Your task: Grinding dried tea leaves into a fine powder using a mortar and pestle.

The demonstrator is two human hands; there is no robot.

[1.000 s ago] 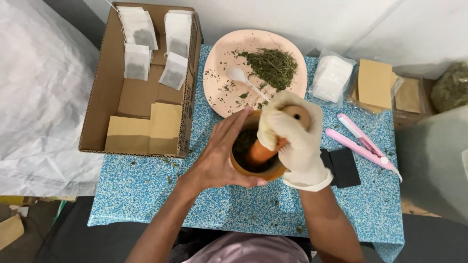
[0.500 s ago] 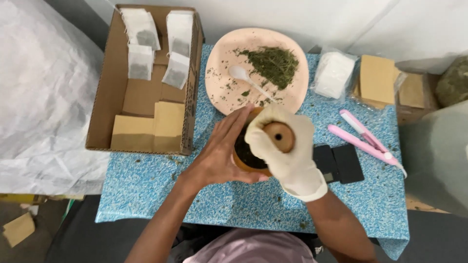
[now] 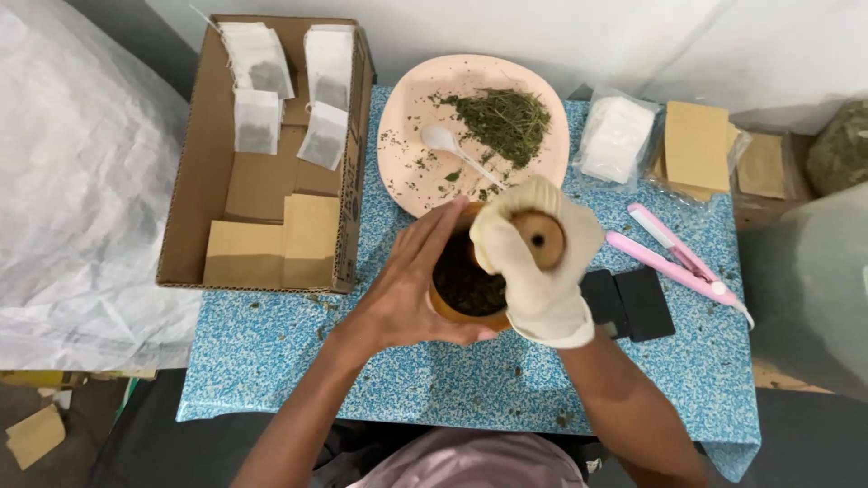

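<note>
Mortar [image 3: 466, 298] mid-table, cupped by bare left hand [image 3: 402, 294]; gloved right hand [image 3: 533, 267] fisted round pestle [image 3: 540, 237], grinding dark herb inside; part done, judging by the loose pile left on plate [image 3: 407, 136] (spoon [image 3: 452, 149] beside it); filled bags in box [image 3: 194, 172].

A round brown wooden mortar [image 3: 466, 312] with a smooth wooden pestle [image 3: 540, 239] is gripped by the right hand [image 3: 533, 262], which is covered by a matt cream glove, probably latex. A glossy pink plate [image 3: 407, 136], a matt brown cardboard box [image 3: 262, 185] and a speckled blue tablecloth [image 3: 271, 361] are seen.
</note>
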